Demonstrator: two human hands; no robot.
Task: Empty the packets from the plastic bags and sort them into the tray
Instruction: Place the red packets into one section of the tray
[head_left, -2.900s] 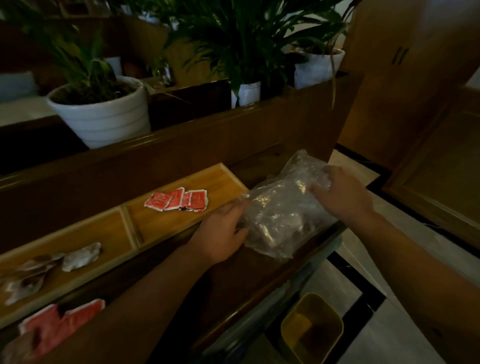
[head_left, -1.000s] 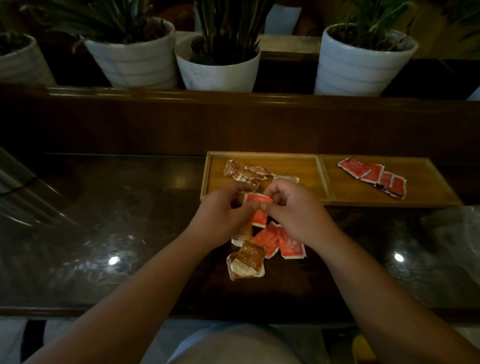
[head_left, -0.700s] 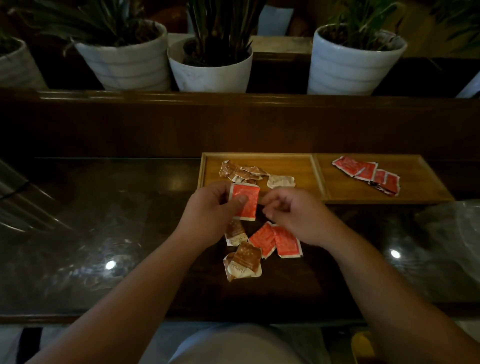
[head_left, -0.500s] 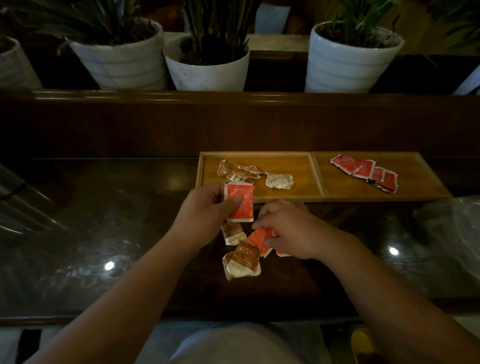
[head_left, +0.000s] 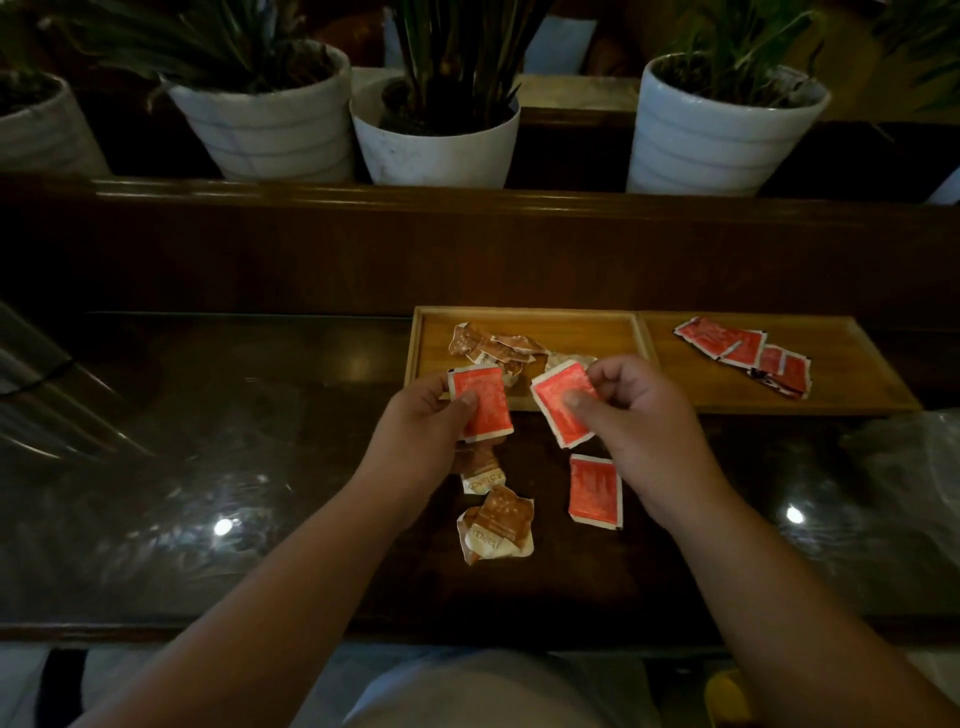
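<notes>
A two-compartment wooden tray (head_left: 831, 395) lies on the dark glass counter. Its left compartment holds several brown packets (head_left: 493, 345); its right compartment holds several red packets (head_left: 743, 351). My left hand (head_left: 421, 431) pinches a red packet (head_left: 480, 402) just in front of the tray. My right hand (head_left: 639, 415) holds another red packet (head_left: 563, 402) beside it. On the counter below my hands lie one red packet (head_left: 595, 491) and brown packets (head_left: 496, 525). A clear plastic bag (head_left: 909, 467) sits at the right edge.
A raised wooden ledge (head_left: 467, 202) runs behind the tray, with several white plant pots (head_left: 717, 135) on it. The counter's front edge (head_left: 208, 629) is near my body. A yellow bin (head_left: 727, 696) shows on the floor at the lower right.
My right hand has lifted a second red packet off the pile on the counter and raised it beside the one in my left hand. One red packet stays on the counter.
</notes>
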